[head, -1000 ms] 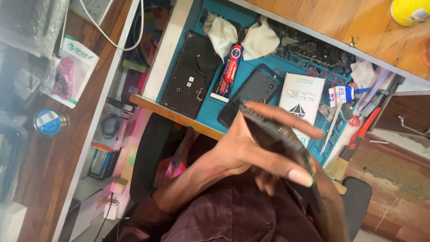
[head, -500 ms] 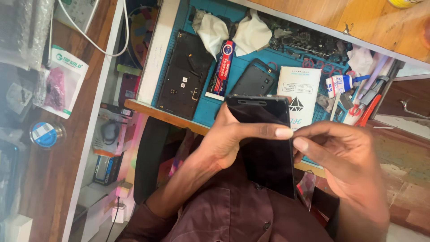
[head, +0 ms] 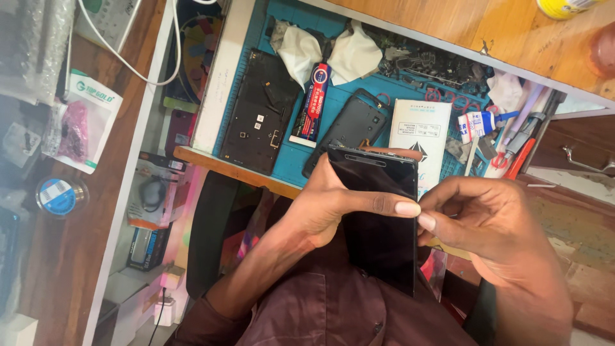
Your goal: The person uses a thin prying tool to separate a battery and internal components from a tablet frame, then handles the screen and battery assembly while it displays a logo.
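Teal work mat [head: 378, 96] fills the upper middle of the frame, rubbery, grid-marked, cluttered. Brown wooden bench [head: 51, 256] runs down the left side; a lighter wood surface [head: 448, 25] crosses the top right. Centre frame: the dark phone [head: 378, 218], a flat glossy black slab with square corners, held upright over the person's lap, just below the mat's front edge. Left hand [head: 327, 205] wraps it from behind, closed on it, thumb laid flat across the glass to the right edge. Right hand [head: 487, 218] is pinched narrow, fingertips touching that same right edge by the thumbnail; can't tell if it holds a pick or anything else. Looks like the edge or seam is being worked at that spot; a next move there would call for a steady back grip and light, even pressure along the glass, my read only. On the mat: a matte black back panel [head: 259, 112] at left, a smaller dark phone shell [head: 352, 125], a white flat box [head: 419, 134], a red-and-blue glue tube [head: 312, 102], two crumpled white cloths [head: 301, 51] at top.
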